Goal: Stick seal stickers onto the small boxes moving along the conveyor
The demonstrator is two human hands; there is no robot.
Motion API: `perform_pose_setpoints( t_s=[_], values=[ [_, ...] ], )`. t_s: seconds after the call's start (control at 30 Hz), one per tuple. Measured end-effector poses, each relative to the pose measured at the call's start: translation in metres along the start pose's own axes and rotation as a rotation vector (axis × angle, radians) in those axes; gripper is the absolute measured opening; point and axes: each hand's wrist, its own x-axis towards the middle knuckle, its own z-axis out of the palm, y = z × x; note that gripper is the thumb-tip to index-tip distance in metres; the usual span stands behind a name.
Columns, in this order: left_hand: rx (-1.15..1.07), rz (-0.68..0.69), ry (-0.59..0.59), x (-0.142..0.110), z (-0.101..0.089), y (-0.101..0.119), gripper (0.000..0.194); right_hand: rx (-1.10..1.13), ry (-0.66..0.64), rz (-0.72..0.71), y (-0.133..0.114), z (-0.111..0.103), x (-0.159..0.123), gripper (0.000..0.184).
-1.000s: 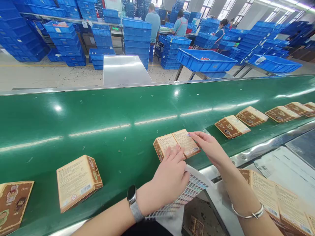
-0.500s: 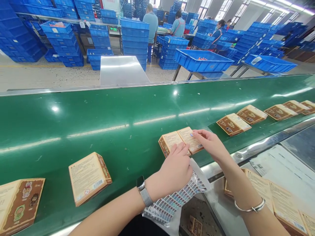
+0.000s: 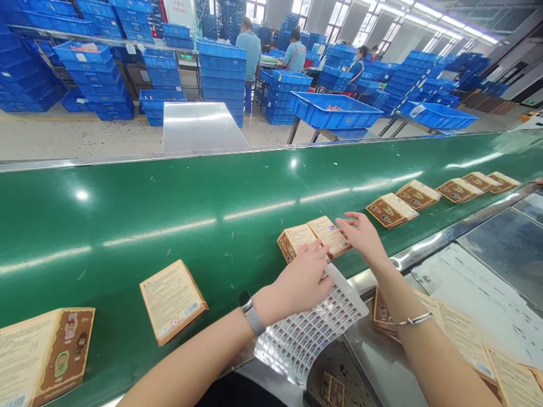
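Two small cream-and-brown cartons, a left carton [image 3: 297,234] and a right carton [image 3: 328,233], lie side by side on the green conveyor belt [image 3: 178,192]. A tiny bluish sticker shows near the top of the right one. My left hand [image 3: 303,280] rests its fingertips on the cartons while its thumb side grips a sheet of stickers [image 3: 299,336], which hangs over the belt's near edge. Beside the right carton, my right hand [image 3: 360,232] hovers with fingers apart, holding nothing I can see.
Leftward on the belt lie a carton [image 3: 173,299] and another carton [image 3: 51,350]. Several more [image 3: 392,209] sit to the right. Cartons [image 3: 462,333] also cover part of the near-side metal table. Blue crates [image 3: 335,110] and several people stand beyond the belt.
The left-hand cartons have shifted right along the belt. My right hand has lifted off the right carton, leaving the sticker there. More of the sticker sheet shows below my left hand.
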Motion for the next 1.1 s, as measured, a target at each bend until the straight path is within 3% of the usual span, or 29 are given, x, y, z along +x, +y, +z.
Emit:
perform_pose_setpoints(
  t_s=[0.07,0.13,0.23,0.3,0.4,0.53,0.63,0.73,0.83,0.9,1.0,1.07,1.1],
  values=[
    [-0.07,0.06,0.053,-0.016,-0.007,0.005,0.025,-0.002,-0.033,-0.072,-0.006,-0.01,0.002,0.049],
    [-0.204,0.092,0.059,-0.041,-0.018,0.013,0.02,-0.09,-0.165,-0.27,-0.014,-0.019,-0.005,0.058],
    [-0.431,-0.128,-0.029,-0.087,-0.034,0.024,0.02,-0.435,-0.5,-0.639,-0.022,-0.025,-0.02,0.101],
    [-0.561,-0.271,-0.009,-0.115,-0.042,0.026,0.024,-0.66,-0.617,-0.767,-0.023,-0.019,-0.026,0.114],
    [-0.75,-0.434,0.066,-0.142,-0.045,0.024,0.033,-0.768,-0.583,-0.853,-0.027,0.001,-0.029,0.11],
    [-0.886,-0.526,0.113,-0.156,-0.041,0.022,0.039,-0.623,-0.534,-0.897,-0.054,0.035,-0.044,0.108],
    [-0.859,-0.55,0.216,-0.158,-0.038,0.022,0.041,-0.386,-0.606,-0.844,-0.084,0.041,-0.07,0.096],
    [-0.865,-0.572,0.386,-0.161,-0.038,0.019,0.042,-0.061,-0.706,-0.671,-0.105,0.02,-0.094,0.063],
    [-0.945,-0.618,0.499,-0.168,-0.042,0.011,0.042,0.183,-0.861,-0.485,-0.106,-0.006,-0.114,0.059],
    [-0.878,-0.651,0.54,-0.171,-0.046,0.006,0.04,0.275,-0.836,-0.328,-0.1,-0.013,-0.129,0.055],
    [-0.343,-0.561,0.768,-0.168,-0.052,0.003,0.036,0.386,-0.658,-0.11,-0.092,-0.005,-0.152,0.039],
    [0.159,-0.356,0.905,-0.159,-0.051,0.007,0.038,0.431,-0.588,-0.057,-0.091,0.003,-0.165,0.04],
    [0.347,-0.228,0.906,-0.154,-0.049,0.01,0.035,0.439,-0.576,-0.049,-0.091,0.005,-0.171,0.041]
  ],
)
